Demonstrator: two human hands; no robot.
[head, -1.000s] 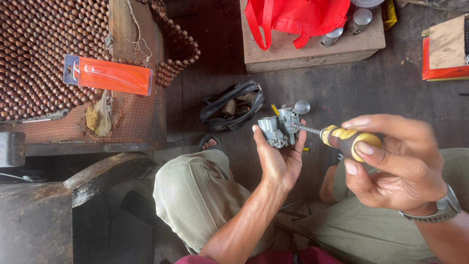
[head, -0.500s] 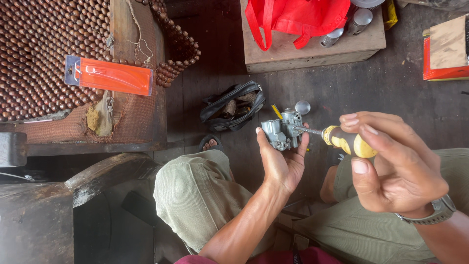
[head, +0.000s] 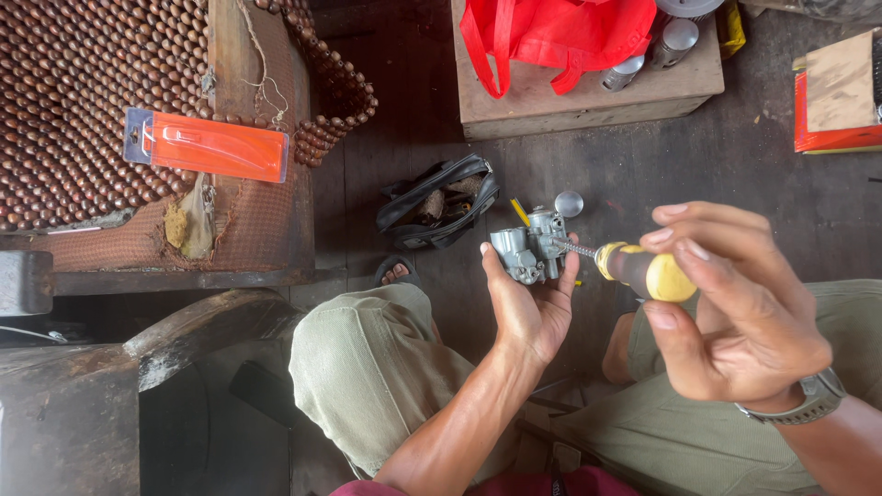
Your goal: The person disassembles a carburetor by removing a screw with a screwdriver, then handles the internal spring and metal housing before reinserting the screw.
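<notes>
Above the knees, left hand (head: 531, 308) gripping grey carburetor (head: 533, 248), right hand (head: 730, 317) clasping yellow-handled screwdriver (head: 638, 271) against it

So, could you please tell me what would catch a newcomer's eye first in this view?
At centre, the left hand cradles a small grey metal carburettor, while the right hand drives a yellow-and-black-handled screwdriver into its side. A bright red fabric bag sits on a wooden block at top, and an orange plastic blister pack lies on the brown beaded seat mat at upper left.
</notes>
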